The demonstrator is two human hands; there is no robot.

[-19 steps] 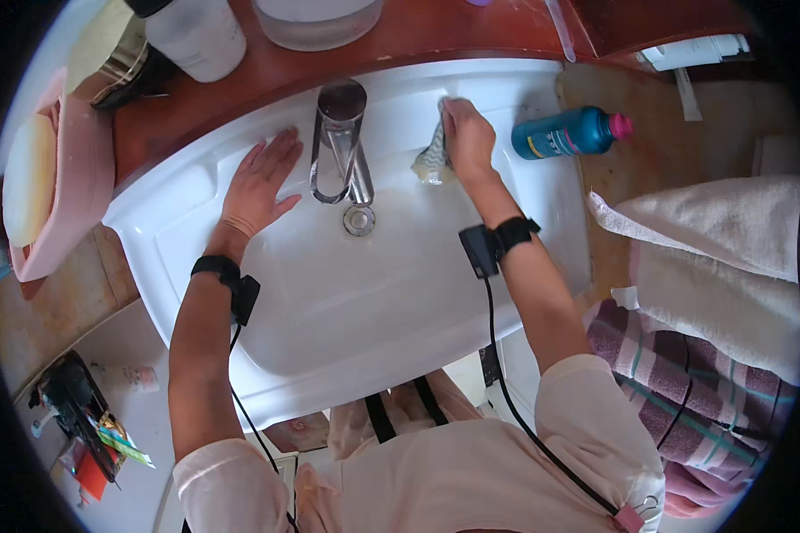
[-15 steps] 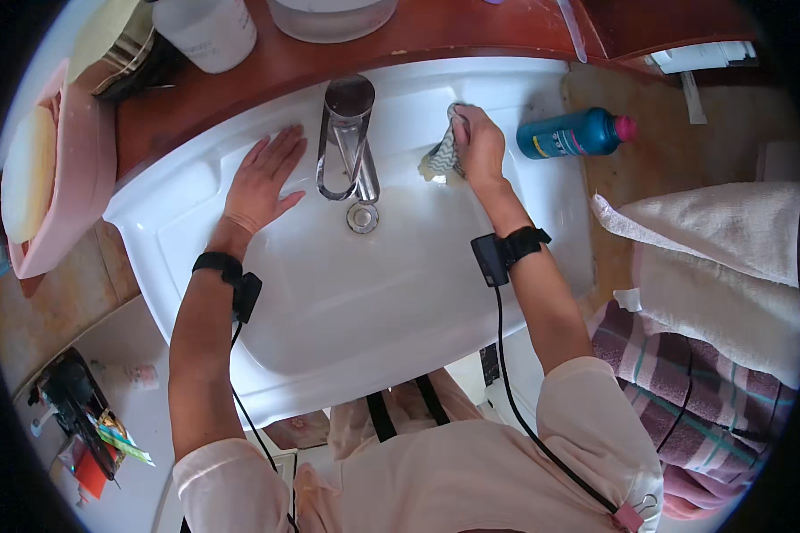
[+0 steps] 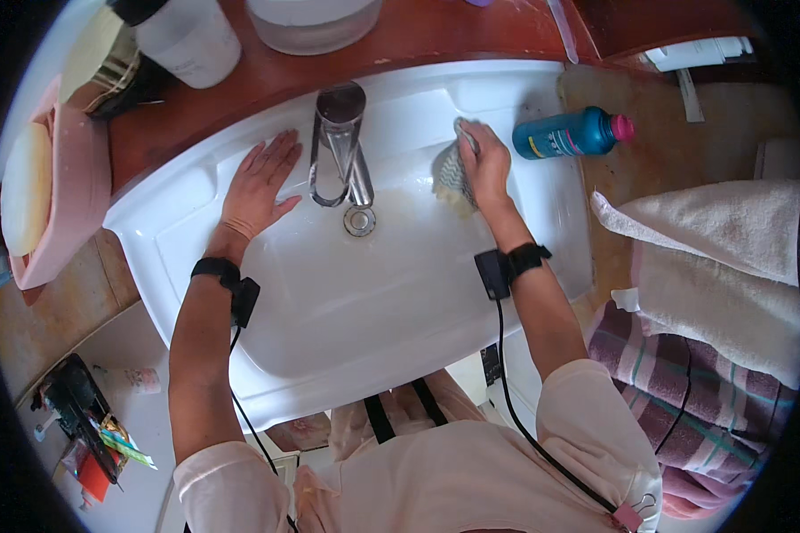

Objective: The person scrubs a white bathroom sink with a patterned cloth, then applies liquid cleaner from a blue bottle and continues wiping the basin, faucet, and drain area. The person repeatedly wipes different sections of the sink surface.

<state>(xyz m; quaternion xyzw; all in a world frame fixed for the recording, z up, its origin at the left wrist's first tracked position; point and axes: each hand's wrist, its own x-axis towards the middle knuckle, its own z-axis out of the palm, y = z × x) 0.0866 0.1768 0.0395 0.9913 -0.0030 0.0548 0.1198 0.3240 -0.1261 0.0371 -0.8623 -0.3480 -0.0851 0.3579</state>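
My right hand (image 3: 487, 169) is closed on a grey-and-white patterned cloth (image 3: 453, 175), pressed against the right inner wall of the white sink (image 3: 347, 329). Part of the cloth is hidden behind the fingers. My left hand (image 3: 260, 185) lies flat on the sink's back left ledge with its fingers stretched out, holding nothing. Between the two hands rises a chrome faucet (image 3: 344, 142), and below its spout is the round drain (image 3: 359, 220). A teal bottle with a pink cap (image 3: 564, 134) lies on its side on the right rim, beside my right hand.
A pink soap dish (image 3: 84, 169) holding a pale bar of soap (image 3: 27, 188) stands at the left. On the red-brown shelf (image 3: 436, 31) behind are a white jar (image 3: 191, 49) and a clear bowl (image 3: 313, 27). A white towel (image 3: 711, 222) and a plaid cloth (image 3: 658, 364) hang at the right.
My right hand and the cloth have slid slightly nearer to me along the sink wall. The left hand stays in place on the ledge. The whole view has shifted a little.
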